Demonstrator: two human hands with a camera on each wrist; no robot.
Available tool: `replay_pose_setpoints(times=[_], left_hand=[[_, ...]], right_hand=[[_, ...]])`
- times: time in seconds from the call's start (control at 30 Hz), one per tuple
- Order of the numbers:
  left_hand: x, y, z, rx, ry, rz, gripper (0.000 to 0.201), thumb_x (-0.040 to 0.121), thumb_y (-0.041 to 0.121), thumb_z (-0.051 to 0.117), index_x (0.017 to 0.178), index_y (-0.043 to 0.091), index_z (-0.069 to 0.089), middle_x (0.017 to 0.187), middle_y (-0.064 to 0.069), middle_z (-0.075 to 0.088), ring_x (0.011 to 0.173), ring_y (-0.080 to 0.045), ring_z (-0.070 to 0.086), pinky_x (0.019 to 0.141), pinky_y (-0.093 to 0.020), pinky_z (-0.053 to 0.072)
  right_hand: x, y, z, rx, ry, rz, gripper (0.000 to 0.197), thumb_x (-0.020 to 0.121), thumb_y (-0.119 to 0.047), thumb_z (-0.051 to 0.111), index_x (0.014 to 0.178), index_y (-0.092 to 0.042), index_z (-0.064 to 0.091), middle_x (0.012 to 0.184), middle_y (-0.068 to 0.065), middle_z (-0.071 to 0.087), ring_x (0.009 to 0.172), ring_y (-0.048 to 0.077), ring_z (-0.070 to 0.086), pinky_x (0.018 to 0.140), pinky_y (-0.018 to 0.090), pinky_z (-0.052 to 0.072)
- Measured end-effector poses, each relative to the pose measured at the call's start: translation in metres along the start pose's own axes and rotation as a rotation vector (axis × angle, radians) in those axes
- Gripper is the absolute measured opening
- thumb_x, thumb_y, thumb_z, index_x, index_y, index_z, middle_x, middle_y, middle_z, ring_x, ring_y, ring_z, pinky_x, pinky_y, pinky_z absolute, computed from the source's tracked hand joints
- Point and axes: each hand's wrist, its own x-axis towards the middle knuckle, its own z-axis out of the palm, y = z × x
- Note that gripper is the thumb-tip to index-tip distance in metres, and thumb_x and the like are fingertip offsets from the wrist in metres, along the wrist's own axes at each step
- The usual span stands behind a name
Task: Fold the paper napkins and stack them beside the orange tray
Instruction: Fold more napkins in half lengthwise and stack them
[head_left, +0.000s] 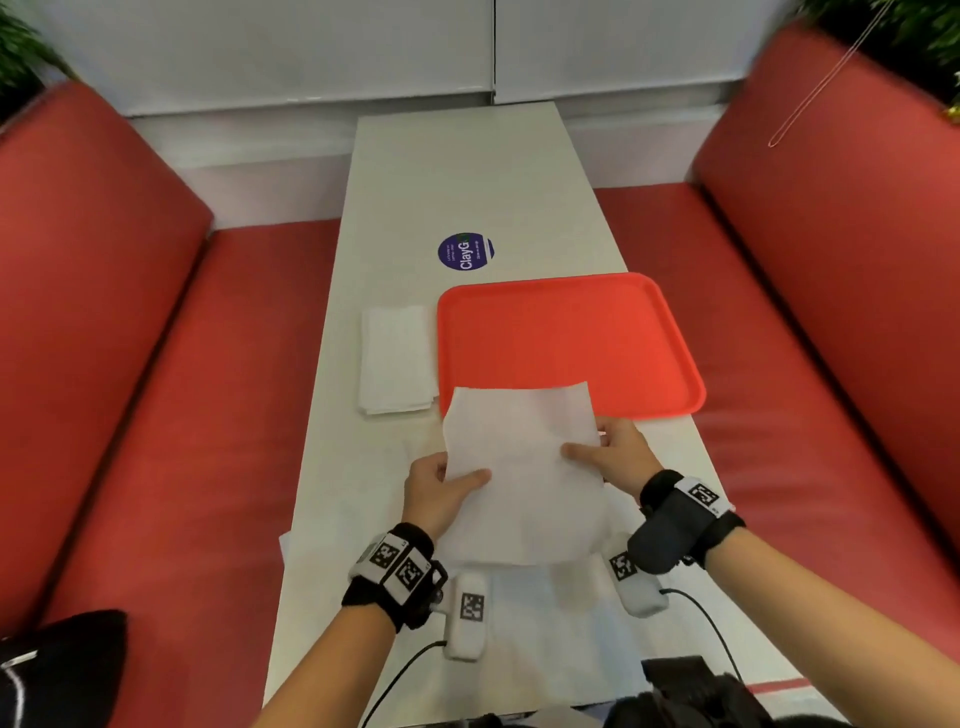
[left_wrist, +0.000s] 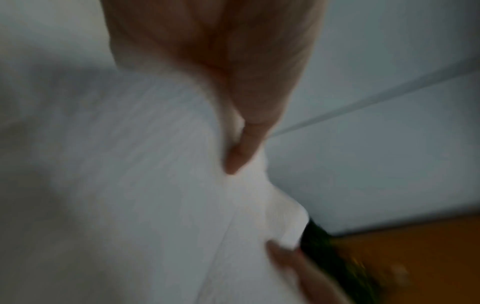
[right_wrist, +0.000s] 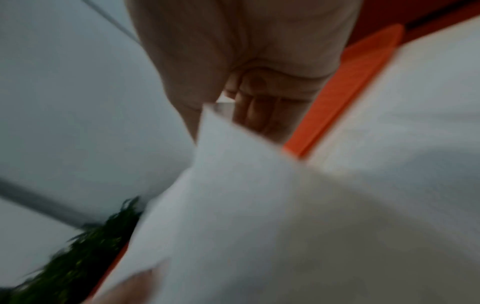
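White surface (head_left: 467, 171) between red benches carries orange tray (head_left: 571, 338) with folded stack (head_left: 397, 358) beside it; left hand (head_left: 434, 493) and right hand (head_left: 618, 457) pinch a napkin (head_left: 519, 467) (lifted, overlapping tray's near edge).

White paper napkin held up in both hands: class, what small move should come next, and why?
Probably carry the white paper napkin leftward and lay it on the folded white napkin stack left of the flat orange plastic tray. The left hand and right hand pinch its side edges, holding it over the tray's near edge.
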Motion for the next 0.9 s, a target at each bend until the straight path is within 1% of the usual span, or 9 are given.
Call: replay_pose_setpoints(times=[0.13,0.27,0.33,0.4,0.47,0.53,0.6,0.7,0.9], left_hand=[[0.005,-0.009,-0.001,0.14,-0.018,-0.05,0.026,0.072,0.023,0.085,0.093,0.011,0.074,0.093,-0.002,0.075,0.085,-0.018,0.07,0.078,-0.032,0.057],[-0.001,0.004,-0.002,-0.044,-0.117,-0.067,0.029,0.08,0.017,0.079,0.106,0.008,0.07,0.109,-0.01,0.073,0.093,-0.018,0.071,0.078,-0.028,0.057],[-0.007,0.021,-0.002,-0.135,-0.213,-0.087,0.032,0.088,0.024,0.071,0.115,0.011,0.063,0.123,-0.004,0.066,0.105,-0.012,0.064,0.084,-0.023,0.051],[-0.009,0.032,-0.002,-0.334,-0.406,-0.116,0.043,0.096,0.046,0.05,0.122,0.013,0.059,0.128,-0.001,0.062,0.116,-0.016,0.059,0.096,-0.031,0.046],[-0.005,0.035,-0.003,-0.488,-0.435,-0.139,0.062,0.095,0.061,0.031,0.109,0.012,0.067,0.116,-0.001,0.069,0.105,-0.021,0.064,0.09,-0.039,0.051],[-0.001,0.036,-0.003,-0.452,-0.382,-0.076,0.044,0.096,0.048,0.045,0.095,0.011,0.07,0.107,-0.002,0.07,0.092,-0.018,0.068,0.076,-0.038,0.056],[0.003,0.037,-0.006,-0.274,-0.329,0.056,0.01,0.089,0.012,0.067,0.097,0.008,0.07,0.112,-0.008,0.068,0.087,-0.015,0.07,0.072,-0.031,0.056],[0.018,0.042,-0.015,-0.114,-0.263,0.182,0.035,0.074,-0.014,0.074,0.103,0.004,0.069,0.115,-0.01,0.068,0.077,-0.012,0.069,0.072,-0.024,0.055],[0.09,0.086,-0.07,-0.051,-0.078,0.281,0.047,0.074,-0.012,0.074,0.116,0.009,0.067,0.116,-0.002,0.063,0.064,-0.008,0.065,0.066,-0.023,0.057]], right_hand=[[0.004,0.01,0.008,-0.192,-0.054,0.023,0.013,0.083,-0.016,0.072,0.097,-0.015,0.072,0.077,0.004,0.073,0.067,0.019,0.069,0.057,0.028,0.055],[0.004,0.002,0.014,-0.109,-0.056,0.027,0.003,0.086,-0.017,0.07,0.088,-0.018,0.071,0.067,-0.004,0.069,0.051,0.005,0.061,0.045,0.019,0.044],[0.005,-0.004,0.016,-0.027,-0.082,0.005,0.006,0.087,-0.019,0.07,0.091,-0.023,0.069,0.072,0.003,0.073,0.057,0.01,0.065,0.049,0.023,0.047],[0.005,-0.011,0.017,0.096,-0.116,-0.022,0.008,0.088,-0.02,0.071,0.095,-0.023,0.069,0.085,0.015,0.075,0.07,0.023,0.071,0.058,0.031,0.051],[0.006,-0.017,0.018,0.206,-0.129,-0.027,0.013,0.089,-0.019,0.07,0.101,-0.017,0.069,0.089,0.015,0.076,0.076,0.029,0.072,0.065,0.036,0.053],[0.009,-0.022,0.019,0.258,-0.133,-0.025,0.02,0.09,-0.017,0.069,0.107,-0.008,0.068,0.084,0.009,0.075,0.073,0.023,0.071,0.064,0.032,0.054],[0.014,-0.026,0.022,0.271,-0.133,-0.026,0.02,0.091,-0.014,0.066,0.109,-0.005,0.066,0.071,0.004,0.07,0.063,0.018,0.066,0.058,0.029,0.052],[0.019,-0.034,0.022,0.309,-0.152,-0.022,0.013,0.094,-0.01,0.061,0.106,-0.007,0.061,0.058,-0.004,0.067,0.049,0.01,0.062,0.051,0.024,0.051],[0.032,-0.04,0.007,0.397,-0.125,0.058,0.017,0.095,-0.023,0.06,0.101,-0.008,0.054,0.085,0.023,0.073,0.061,0.032,0.071,0.054,0.031,0.056]])
